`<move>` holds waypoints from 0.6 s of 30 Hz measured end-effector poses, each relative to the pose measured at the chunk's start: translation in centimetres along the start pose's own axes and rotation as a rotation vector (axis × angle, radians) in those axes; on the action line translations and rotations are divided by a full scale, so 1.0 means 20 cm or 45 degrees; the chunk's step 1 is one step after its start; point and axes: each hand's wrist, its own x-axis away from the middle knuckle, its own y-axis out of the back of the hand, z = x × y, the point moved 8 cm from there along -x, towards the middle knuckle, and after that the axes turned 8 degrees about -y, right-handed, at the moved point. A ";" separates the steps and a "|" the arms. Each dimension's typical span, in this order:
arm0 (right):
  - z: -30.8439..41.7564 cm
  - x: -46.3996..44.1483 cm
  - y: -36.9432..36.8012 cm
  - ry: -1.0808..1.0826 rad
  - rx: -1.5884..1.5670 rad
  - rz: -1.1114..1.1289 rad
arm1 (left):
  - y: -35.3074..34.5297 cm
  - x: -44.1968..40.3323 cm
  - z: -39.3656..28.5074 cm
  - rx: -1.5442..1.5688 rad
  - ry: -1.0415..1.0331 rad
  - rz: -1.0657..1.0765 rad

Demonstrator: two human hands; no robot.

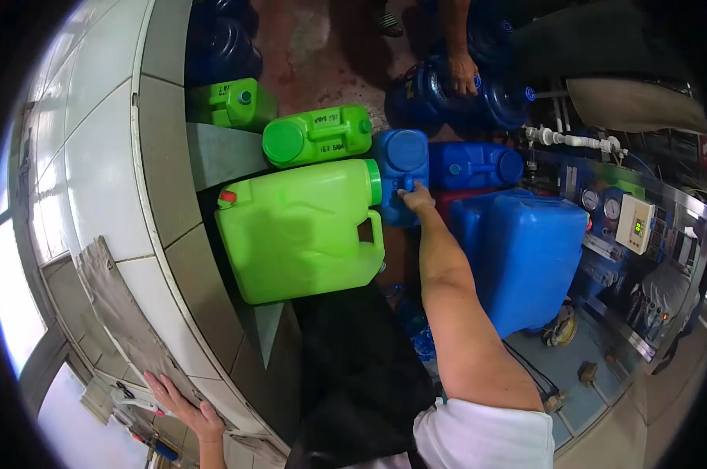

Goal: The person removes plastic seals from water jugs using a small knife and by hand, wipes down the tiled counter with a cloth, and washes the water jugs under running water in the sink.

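My right hand (418, 198) is closed round the handle of a blue jug (400, 152) with a wide round cap, its arm stretched forward. My left hand (183, 408) lies flat with fingers extended, at the edge of a worn grey strip (127, 313) on the tiled ledge. Left of the blue jug stands a big light-green jug (298, 234) with a green lid and a small red cap. A smaller green jug (318, 139) with black lettering is behind it. A second blue jug (478, 166) and a large blue container (525, 250) are on the right.
Another person's hand (463, 74) holds dark blue water bottles (424, 94) at the back. A green jug (232, 103) sits far left beside the tiled ledge (197, 273). Pressure gauges (611, 207), white pipes (576, 141) and a controller box (636, 223) occupy the right side.
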 end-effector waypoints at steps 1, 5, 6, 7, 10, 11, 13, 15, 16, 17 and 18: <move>-0.02 0.02 -0.05 0.026 0.033 0.064 | 0.00 0.00 0.00 0.012 -0.004 0.004; -0.05 0.14 0.02 0.070 -0.411 -0.190 | 0.01 -0.02 -0.02 0.026 -0.015 -0.034; -0.04 0.21 0.09 0.090 -0.398 -0.226 | 0.02 -0.03 -0.04 0.036 -0.020 -0.050; -0.03 0.24 0.16 0.111 -0.385 -0.263 | 0.02 -0.03 -0.04 0.032 -0.015 -0.065; -0.08 0.28 0.22 0.229 -0.636 -0.276 | 0.02 -0.03 -0.04 0.028 -0.012 -0.095; -0.04 0.45 0.32 0.265 -0.709 -0.256 | 0.03 -0.03 -0.04 0.018 -0.003 -0.112; 0.00 0.60 0.43 0.322 -0.859 -0.242 | 0.04 -0.04 -0.05 0.009 -0.048 -0.124; 0.09 0.80 0.60 0.416 -1.019 -0.202 | 0.06 -0.04 -0.06 -0.001 -0.015 -0.133; 0.13 0.91 0.71 0.439 -0.991 -0.255 | 0.06 -0.05 -0.07 0.015 -0.011 -0.116; 0.17 0.99 0.80 0.465 -0.962 -0.305 | 0.07 -0.05 -0.08 0.016 0.013 -0.092; 0.20 1.04 0.90 0.594 -0.898 -0.430 | 0.08 -0.05 -0.08 0.018 0.041 -0.071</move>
